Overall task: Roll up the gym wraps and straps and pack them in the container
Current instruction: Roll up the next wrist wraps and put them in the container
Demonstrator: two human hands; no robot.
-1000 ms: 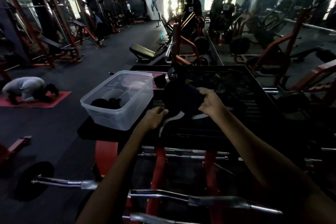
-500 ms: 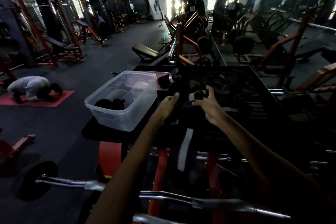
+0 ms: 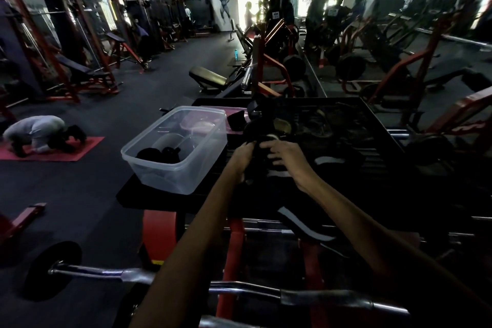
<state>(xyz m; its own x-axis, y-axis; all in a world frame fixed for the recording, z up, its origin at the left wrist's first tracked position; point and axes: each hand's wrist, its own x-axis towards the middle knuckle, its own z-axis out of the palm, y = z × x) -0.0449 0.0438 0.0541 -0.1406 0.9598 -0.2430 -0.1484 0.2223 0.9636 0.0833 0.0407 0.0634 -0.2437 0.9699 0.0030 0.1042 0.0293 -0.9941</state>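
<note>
Head: rolled wraps (image 3: 159,154) in container (image 3: 170,178)

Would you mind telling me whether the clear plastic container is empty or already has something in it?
Partly filled. The lidless container holds dark rolled items at its near end; most of its floor is bare.

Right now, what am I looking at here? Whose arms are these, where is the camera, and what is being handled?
No machine here: a person wears one camera on the head, looking down at their own arms. The left hand and right hand both grip a black gym wrap with white stripes, whose loose end trails toward the camera. To the left, on the dark bench top, stands a clear plastic container already holding dark rolled wraps. Behind lies a gym hall.
</note>
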